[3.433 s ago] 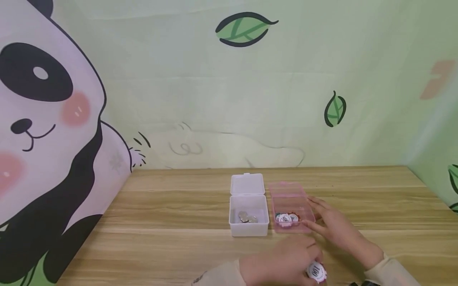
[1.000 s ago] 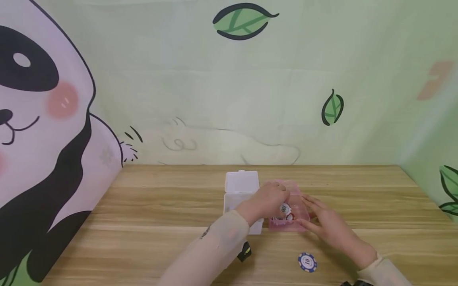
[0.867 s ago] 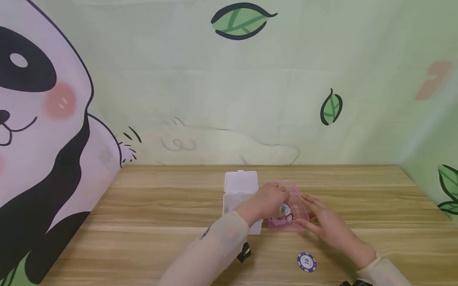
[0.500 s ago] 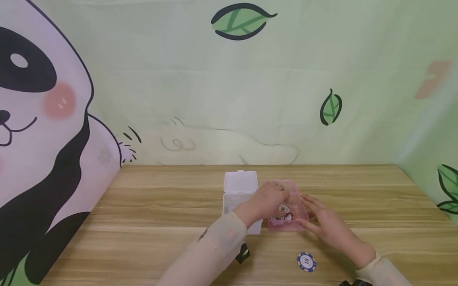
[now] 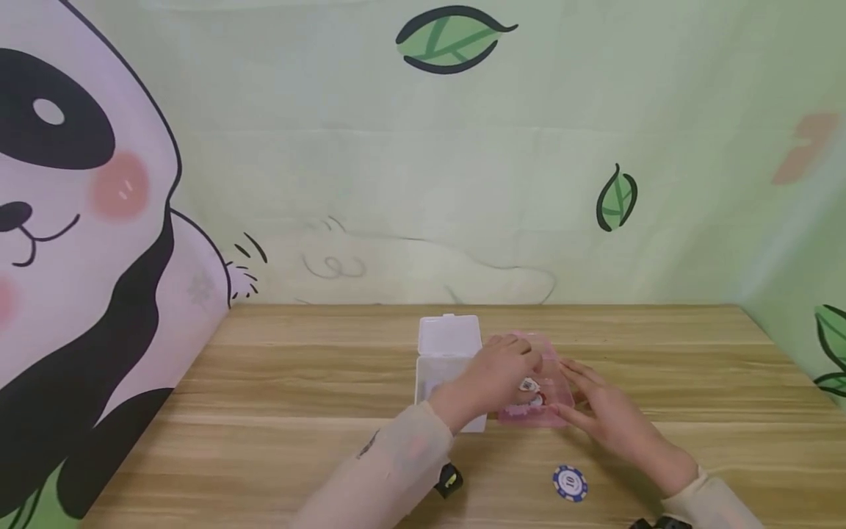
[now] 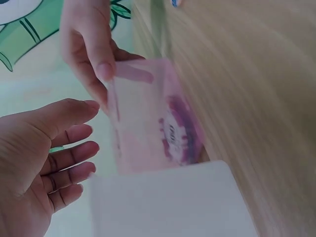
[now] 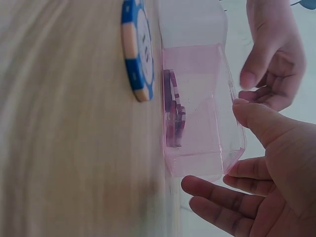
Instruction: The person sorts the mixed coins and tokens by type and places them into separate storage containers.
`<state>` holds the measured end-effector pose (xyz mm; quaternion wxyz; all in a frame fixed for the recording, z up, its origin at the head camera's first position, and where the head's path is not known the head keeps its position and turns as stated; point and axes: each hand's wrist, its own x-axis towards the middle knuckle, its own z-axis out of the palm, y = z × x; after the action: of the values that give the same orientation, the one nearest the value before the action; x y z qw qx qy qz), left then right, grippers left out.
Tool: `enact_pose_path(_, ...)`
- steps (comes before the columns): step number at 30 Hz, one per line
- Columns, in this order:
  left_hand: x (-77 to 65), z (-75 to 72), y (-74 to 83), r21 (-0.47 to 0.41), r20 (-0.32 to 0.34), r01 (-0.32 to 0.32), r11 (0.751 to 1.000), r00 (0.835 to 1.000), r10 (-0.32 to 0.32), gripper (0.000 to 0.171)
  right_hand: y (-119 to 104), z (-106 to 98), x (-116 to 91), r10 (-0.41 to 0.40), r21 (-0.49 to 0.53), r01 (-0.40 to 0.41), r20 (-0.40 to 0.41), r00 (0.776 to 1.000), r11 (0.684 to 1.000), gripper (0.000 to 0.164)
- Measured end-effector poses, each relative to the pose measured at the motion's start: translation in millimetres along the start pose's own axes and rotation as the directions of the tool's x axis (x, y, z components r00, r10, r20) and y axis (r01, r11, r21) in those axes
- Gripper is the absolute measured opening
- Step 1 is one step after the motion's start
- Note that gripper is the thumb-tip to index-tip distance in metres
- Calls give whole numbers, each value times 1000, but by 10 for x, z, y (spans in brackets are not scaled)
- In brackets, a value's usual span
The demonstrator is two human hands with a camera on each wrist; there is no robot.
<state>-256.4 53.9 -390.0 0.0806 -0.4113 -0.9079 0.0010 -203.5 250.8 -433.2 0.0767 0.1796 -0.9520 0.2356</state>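
Observation:
In the head view my left hand [image 5: 505, 371] hovers over the pink see-through box [image 5: 529, 420]. Below its fingertips a white poker chip [image 5: 529, 385] shows at a slant, partly hidden by the hand. Both wrist views show the left fingers loosely bent with nothing between them. More chips [image 7: 175, 116] lie inside the pink box against its bottom. From the right side my right hand [image 5: 611, 415] grips the box, thumb on its near rim and fingers along the side wall. A blue-and-white poker chip [image 5: 570, 483] marked 10 lies flat on the table in front.
Left of the pink box stands a white box [image 5: 450, 336] with its lid raised; my left hand and forearm cover much of it. Wooden table [image 5: 317, 382] surrounds both boxes. A printed cloth [image 5: 330, 147] with a panda and leaves hangs behind. A black device [image 5: 449, 479] sits under the left sleeve.
My left hand has carried a 100 chip from the table's front to the pink box and let go of it. The blue chip has come into sight. The right hand keeps its grip.

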Motion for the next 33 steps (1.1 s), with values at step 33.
enact_pose_path(33, -479, 82, 540, 17, -17, -197, 980, 980, 197, 34, -8, -7, 10, -24, -12, 24, -7, 1000, 1000, 66)
